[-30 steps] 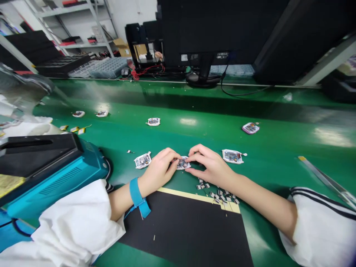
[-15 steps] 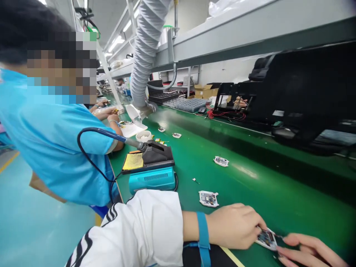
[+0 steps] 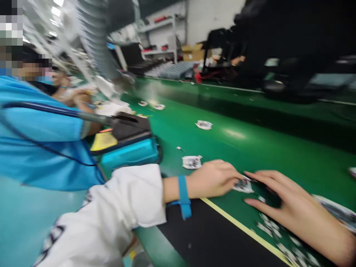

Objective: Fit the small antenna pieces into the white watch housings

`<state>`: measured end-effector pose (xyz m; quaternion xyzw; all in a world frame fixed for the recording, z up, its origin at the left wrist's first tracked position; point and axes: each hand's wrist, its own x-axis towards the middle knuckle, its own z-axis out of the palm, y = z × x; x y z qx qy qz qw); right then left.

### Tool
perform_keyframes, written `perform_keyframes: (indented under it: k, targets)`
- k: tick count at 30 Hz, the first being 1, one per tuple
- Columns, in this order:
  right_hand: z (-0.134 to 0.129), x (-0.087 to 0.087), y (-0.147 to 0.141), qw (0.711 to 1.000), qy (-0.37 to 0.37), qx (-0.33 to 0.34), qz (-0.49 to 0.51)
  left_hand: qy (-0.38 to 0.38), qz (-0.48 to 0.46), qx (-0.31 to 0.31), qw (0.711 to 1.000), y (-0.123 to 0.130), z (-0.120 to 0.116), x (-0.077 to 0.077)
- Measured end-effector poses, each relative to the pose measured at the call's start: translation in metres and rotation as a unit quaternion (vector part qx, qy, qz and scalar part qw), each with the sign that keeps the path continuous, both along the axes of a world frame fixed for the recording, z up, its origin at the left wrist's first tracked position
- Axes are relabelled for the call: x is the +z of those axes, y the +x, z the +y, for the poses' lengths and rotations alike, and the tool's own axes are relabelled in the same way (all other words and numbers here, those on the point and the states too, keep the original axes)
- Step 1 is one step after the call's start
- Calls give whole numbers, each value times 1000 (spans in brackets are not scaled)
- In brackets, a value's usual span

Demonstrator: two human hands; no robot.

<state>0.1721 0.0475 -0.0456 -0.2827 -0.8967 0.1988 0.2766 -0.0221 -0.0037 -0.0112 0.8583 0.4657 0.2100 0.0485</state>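
My left hand [image 3: 213, 178], with a blue wrist strap [image 3: 183, 193] on it, pinches the left edge of a small white housing with a circuit board inside [image 3: 243, 185], low over the green bench. Facing it from the right is my right hand [image 3: 292, 204]. Its thumb and index finger are spread apart, the index tip close to the housing's upper edge. Small white pieces [image 3: 268, 224] lie scattered beneath the right palm, blurred. A similar white housing [image 3: 191, 162] lies just behind my left wrist, and another [image 3: 204, 124] farther off.
A turquoise soldering station [image 3: 129, 152] with a black holder and yellow sponge [image 3: 104, 141] stands to the left. Beyond it sits a co-worker in blue [image 3: 39, 148]. A grey extraction hose [image 3: 94, 40] hangs above. A black mat [image 3: 217, 237] with a yellow edge lies in front.
The camera has swung right and down, bringing more of the bench and the small white pieces into view. My right hand's fingers have spread from near the board; my left still pinches the housing.
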Motion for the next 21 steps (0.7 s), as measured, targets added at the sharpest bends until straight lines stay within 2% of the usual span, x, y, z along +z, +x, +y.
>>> perform_keyframes:
  k: [2, 6, 14, 21]
  targets:
    - [-4, 10, 2, 997, 17, -5, -71, 6, -72, -16, 997, -2, 5, -6]
    - [-6, 18, -10, 995, -32, -47, -81, 22, -112, -50, 992, -6, 12, -12]
    - [-11, 15, -9, 995, -85, -51, -15, 2, -34, -63, 997, -4, 8, -3]
    - [-10, 17, -8, 994, -85, -67, -32, 10, 25, -19, 999, 2, 5, 4]
